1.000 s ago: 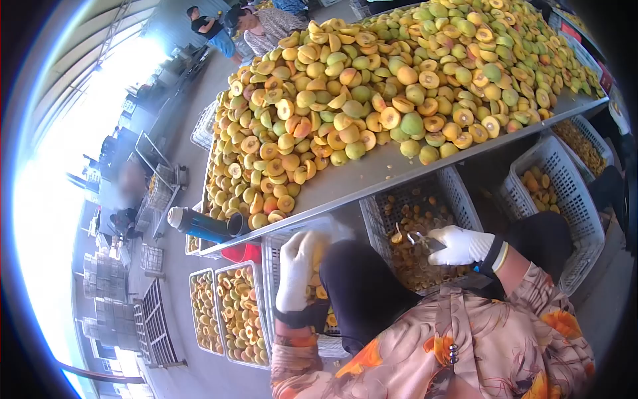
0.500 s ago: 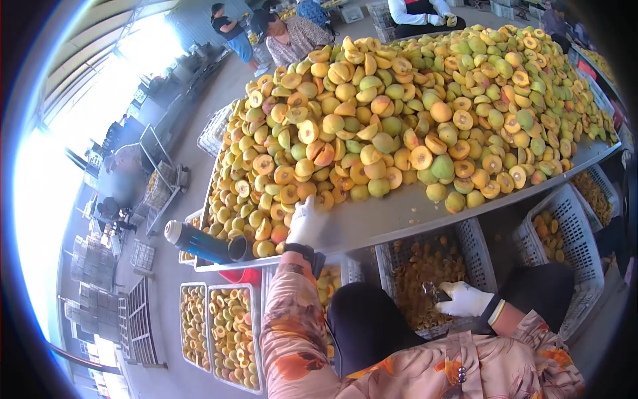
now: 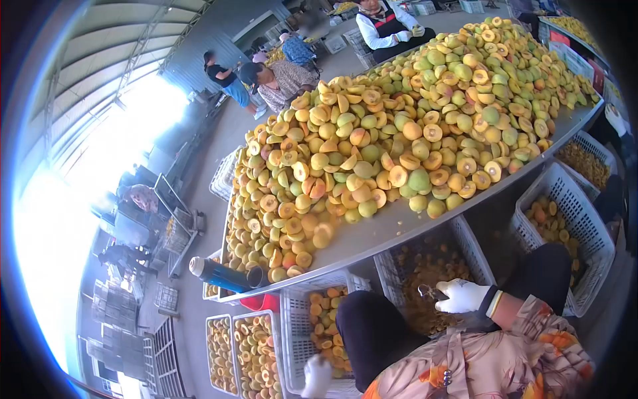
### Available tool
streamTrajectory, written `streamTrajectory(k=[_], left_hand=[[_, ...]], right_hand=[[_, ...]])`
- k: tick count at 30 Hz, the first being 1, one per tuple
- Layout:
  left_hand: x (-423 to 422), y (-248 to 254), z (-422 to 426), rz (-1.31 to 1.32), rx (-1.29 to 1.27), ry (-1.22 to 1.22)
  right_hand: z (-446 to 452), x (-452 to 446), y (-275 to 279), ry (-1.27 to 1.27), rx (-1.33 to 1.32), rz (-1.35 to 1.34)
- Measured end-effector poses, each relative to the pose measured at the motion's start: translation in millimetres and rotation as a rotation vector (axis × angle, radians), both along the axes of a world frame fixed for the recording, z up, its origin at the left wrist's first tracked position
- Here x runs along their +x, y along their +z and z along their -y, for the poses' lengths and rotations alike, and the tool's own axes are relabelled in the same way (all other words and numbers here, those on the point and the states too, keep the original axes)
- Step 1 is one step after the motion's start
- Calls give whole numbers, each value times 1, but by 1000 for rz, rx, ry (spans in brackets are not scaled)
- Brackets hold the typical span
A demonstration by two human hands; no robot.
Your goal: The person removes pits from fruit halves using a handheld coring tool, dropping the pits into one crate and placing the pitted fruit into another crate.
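Note:
My right hand (image 3: pixel 461 296), in a white glove, is closed around a small metal tool with a ring-shaped end (image 3: pixel 425 290). It hovers over a grey crate (image 3: pixel 476 247) that holds brownish fruit scraps (image 3: pixel 432 269). My left hand (image 3: pixel 317 377), also gloved, is smeared by motion at the near end of another crate (image 3: pixel 297 332) with halved fruit (image 3: pixel 325 312) in it; its fingers cannot be made out. In front of me a large heap of yellow-green, peach-like fruit (image 3: pixel 372 153), many of them halved, covers a metal table (image 3: pixel 362 246).
A blue bottle (image 3: pixel 222 274) lies at the table's left corner, above a red container (image 3: pixel 260 302). Trays of halved fruit (image 3: pixel 256 352) stand on the floor at left. Another fruit crate (image 3: pixel 565 233) is at right. People (image 3: pixel 286 83) work beyond the table.
My left hand has left the fruit heap and dropped down to the near crate beside my leg. My right hand stays over the scraps with its tool. The view has shifted.

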State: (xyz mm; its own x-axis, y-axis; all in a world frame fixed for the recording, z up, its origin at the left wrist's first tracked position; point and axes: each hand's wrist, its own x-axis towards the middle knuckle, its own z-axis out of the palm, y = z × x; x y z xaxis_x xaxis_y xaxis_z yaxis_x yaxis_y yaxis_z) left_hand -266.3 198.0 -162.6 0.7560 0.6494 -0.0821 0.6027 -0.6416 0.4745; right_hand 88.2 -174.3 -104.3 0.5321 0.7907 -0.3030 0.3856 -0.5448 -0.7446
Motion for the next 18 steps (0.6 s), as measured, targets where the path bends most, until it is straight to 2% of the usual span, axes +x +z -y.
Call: streamTrajectory(k=[1, 2, 4, 8, 18], left_hand=[[-64, -46, 15, -106, -132, 98], [-88, -64, 44, -166, -234, 187], [-73, -73, 82, -168, -302, 221], [-26, -45, 124, -58, -247, 81], [17, -38, 175, -1, -128, -61]], right_hand=[[1, -3, 5, 5, 4, -11], [4, -6, 9, 19, 1, -15], [8, -11, 9, 51, 28, 54], [8, -18, 17, 143, 76, 131], [27, -35, 25, 192, 178, 186]])
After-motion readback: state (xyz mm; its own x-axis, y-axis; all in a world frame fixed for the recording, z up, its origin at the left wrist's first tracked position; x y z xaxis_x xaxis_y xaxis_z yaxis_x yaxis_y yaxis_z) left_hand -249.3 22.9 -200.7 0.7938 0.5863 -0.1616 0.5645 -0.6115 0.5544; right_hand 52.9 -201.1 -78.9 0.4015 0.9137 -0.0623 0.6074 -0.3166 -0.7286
